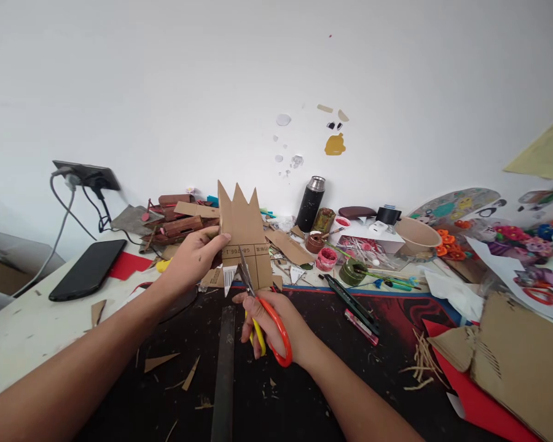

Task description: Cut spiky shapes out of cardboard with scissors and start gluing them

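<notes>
White wall (166, 92) behind, cluttered tabletop (23, 331) below, a dark mat (304, 393) spread over its near half.

Cardboard piece (244, 236): held upright above the mat, about centre of view. Its top edge carries three cut points; its lower part is a plain printed panel with straight sides.

Left hand (193, 258): at nine o'clock of the piece, grip pinching its left edge, thumb on the near face.

Right hand (276, 325): at five o'clock of the piece, grip closed through the loops of the scissors (262, 310) — orange and yellow handles. The blades point up toward eleven o'clock and meet the piece at its bottom edge. How far the blades gape, cannot tell.

Progress, as a judgement: the crown-like top looks finished; work seems to sit at the lower edge now, with only a short cut there, if any.

Around it:
- metal ruler (224, 368) flat on the mat at six o'clock, just beside the right hand
- cardboard scraps (160, 361) scattered at seven o'clock
- black phone (88, 269) at nine o'clock, well apart
- thermos (310, 203) upright by the wall at two o'clock
- utility knife (350, 298) at four o'clock
- large cardboard sheet (520, 362) far out at four o'clock, lying on red paper (474, 405)
</notes>
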Demonstrator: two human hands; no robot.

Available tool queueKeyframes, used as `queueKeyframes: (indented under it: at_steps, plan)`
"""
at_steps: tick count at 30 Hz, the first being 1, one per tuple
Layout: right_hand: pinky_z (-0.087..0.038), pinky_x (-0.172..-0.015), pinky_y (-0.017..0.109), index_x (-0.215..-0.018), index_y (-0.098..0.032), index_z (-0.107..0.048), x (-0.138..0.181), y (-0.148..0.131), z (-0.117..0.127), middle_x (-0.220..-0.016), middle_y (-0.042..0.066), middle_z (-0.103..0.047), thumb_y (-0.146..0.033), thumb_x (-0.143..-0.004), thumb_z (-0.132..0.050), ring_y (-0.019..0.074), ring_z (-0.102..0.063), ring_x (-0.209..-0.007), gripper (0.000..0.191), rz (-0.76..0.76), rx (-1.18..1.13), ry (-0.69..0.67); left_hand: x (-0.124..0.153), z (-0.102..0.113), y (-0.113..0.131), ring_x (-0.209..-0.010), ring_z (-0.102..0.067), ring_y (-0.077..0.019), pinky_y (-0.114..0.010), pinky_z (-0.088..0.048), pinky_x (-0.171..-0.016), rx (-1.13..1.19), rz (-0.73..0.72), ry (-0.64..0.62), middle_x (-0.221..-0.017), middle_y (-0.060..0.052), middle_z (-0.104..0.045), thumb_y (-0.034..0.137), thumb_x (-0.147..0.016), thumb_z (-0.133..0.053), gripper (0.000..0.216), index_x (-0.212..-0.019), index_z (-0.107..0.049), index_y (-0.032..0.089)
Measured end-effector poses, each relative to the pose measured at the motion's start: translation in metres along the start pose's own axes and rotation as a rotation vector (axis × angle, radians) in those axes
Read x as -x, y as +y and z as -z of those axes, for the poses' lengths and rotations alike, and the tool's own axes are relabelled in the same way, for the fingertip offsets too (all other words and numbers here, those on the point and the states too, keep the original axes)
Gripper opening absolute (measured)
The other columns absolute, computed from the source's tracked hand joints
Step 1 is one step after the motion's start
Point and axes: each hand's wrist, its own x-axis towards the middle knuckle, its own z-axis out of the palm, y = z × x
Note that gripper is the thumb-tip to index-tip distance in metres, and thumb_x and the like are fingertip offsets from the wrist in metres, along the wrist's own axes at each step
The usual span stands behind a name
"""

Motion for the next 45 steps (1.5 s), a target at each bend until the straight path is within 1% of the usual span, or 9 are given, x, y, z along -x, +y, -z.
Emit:
queueKeyframes:
  at_steps: [6, 16, 24, 27, 30, 34, 37, 41, 45]
  plan:
    - [-0.043, -0.038, 0.022, -0.119, -0.012, -0.066, 0.001, -0.003, -0.002, -0.066, -0.001, -0.067, -0.095, -0.081, -0.063, 0.0118, -0.055, -0.038, 0.091, 0.017, -0.033, 0.011, 0.002, -0.002, 0.0, -0.048, -0.046, -0.0145, -0.025, -0.035, -0.045, 0.129, 0.015, 0.025, -0.061, 0.001, -0.06, 0.045, -0.081, -0.077, 0.028, -0.089, -0.075, 0.018]
    - [-0.041, -0.037, 0.021, -0.118, -0.012, -0.068, -0.001, 0.0, -0.003, -0.059, -0.003, -0.063, -0.094, -0.081, -0.064, 0.0121, -0.054, -0.036, 0.09, 0.004, -0.05, 0.017, 0.002, -0.003, 0.0, -0.048, -0.045, -0.0138, -0.025, -0.034, -0.044, 0.067, 0.008, 0.023, -0.062, 0.0, -0.061, 0.046, -0.082, -0.077, 0.03, -0.088, -0.076, 0.017]
    - [-0.039, -0.033, 0.02, -0.118, -0.013, -0.069, -0.002, 0.007, -0.002, -0.056, -0.006, -0.061, -0.085, -0.086, -0.069, 0.0111, -0.051, -0.033, 0.079, 0.03, -0.083, 0.034, 0.001, -0.003, -0.006, -0.054, -0.049, -0.0152, -0.025, -0.036, -0.048, 0.069, 0.023, 0.017, -0.069, -0.002, -0.063, 0.049, -0.083, -0.076, 0.033, -0.092, -0.076, 0.017]
    - [-0.037, -0.031, 0.019, -0.118, -0.014, -0.068, -0.002, 0.007, -0.002, -0.054, -0.007, -0.058, -0.085, -0.087, -0.069, 0.011, -0.049, -0.032, 0.078, 0.028, -0.08, 0.049, 0.002, -0.004, -0.005, -0.051, -0.044, -0.0136, -0.025, -0.032, -0.046, 0.056, 0.027, 0.034, -0.065, -0.001, -0.06, 0.049, -0.081, -0.076, 0.033, -0.087, -0.075, 0.017]
    - [-0.036, -0.031, 0.019, -0.114, -0.014, -0.068, -0.002, 0.006, -0.002, -0.052, -0.008, -0.056, -0.086, -0.085, -0.069, 0.011, -0.049, -0.032, 0.077, 0.031, -0.067, 0.056, 0.001, -0.004, -0.006, -0.051, -0.044, -0.0142, -0.026, -0.032, -0.046, 0.041, 0.015, 0.029, -0.063, 0.0, -0.058, 0.049, -0.082, -0.076, 0.032, -0.085, -0.073, 0.017]
    - [-0.036, -0.031, 0.02, -0.111, -0.015, -0.067, -0.001, 0.005, -0.002, -0.05, -0.01, -0.052, -0.085, -0.085, -0.07, 0.0103, -0.046, -0.031, 0.075, 0.041, -0.052, 0.067, 0.0, -0.003, -0.01, -0.052, -0.049, -0.0155, -0.026, -0.035, -0.047, 0.064, 0.009, 0.02, -0.065, -0.001, -0.061, 0.047, -0.082, -0.077, 0.03, -0.09, -0.075, 0.017]
    - [-0.034, -0.03, 0.02, -0.107, -0.017, -0.065, -0.002, 0.004, -0.002, -0.05, -0.011, -0.05, -0.085, -0.084, -0.071, 0.0099, -0.044, -0.031, 0.073, 0.021, -0.056, 0.068, 0.0, -0.004, -0.01, -0.051, -0.05, -0.0163, -0.026, -0.036, -0.046, 0.087, 0.014, 0.036, -0.062, -0.001, -0.06, 0.045, -0.08, -0.078, 0.029, -0.088, -0.075, 0.018]
    - [-0.031, -0.03, 0.021, -0.099, -0.019, -0.061, -0.001, 0.001, -0.003, -0.052, -0.012, -0.047, -0.087, -0.082, -0.071, 0.0084, -0.042, -0.03, 0.07, -0.005, -0.051, 0.079, 0.003, -0.007, -0.005, -0.049, -0.046, -0.0151, -0.026, -0.034, -0.045, 0.109, 0.019, 0.047, -0.06, 0.0, -0.058, 0.043, -0.079, -0.078, 0.026, -0.085, -0.074, 0.018]
    - [-0.03, -0.029, 0.021, -0.094, -0.022, -0.057, 0.0, -0.003, -0.005, -0.051, -0.013, -0.044, -0.087, -0.08, -0.072, 0.0083, -0.04, -0.029, 0.069, -0.009, -0.04, 0.082, 0.004, -0.01, -0.004, -0.048, -0.039, -0.012, -0.025, -0.028, -0.044, 0.086, 0.019, 0.063, -0.061, 0.0, -0.058, 0.045, -0.082, -0.075, 0.028, -0.085, -0.074, 0.016]
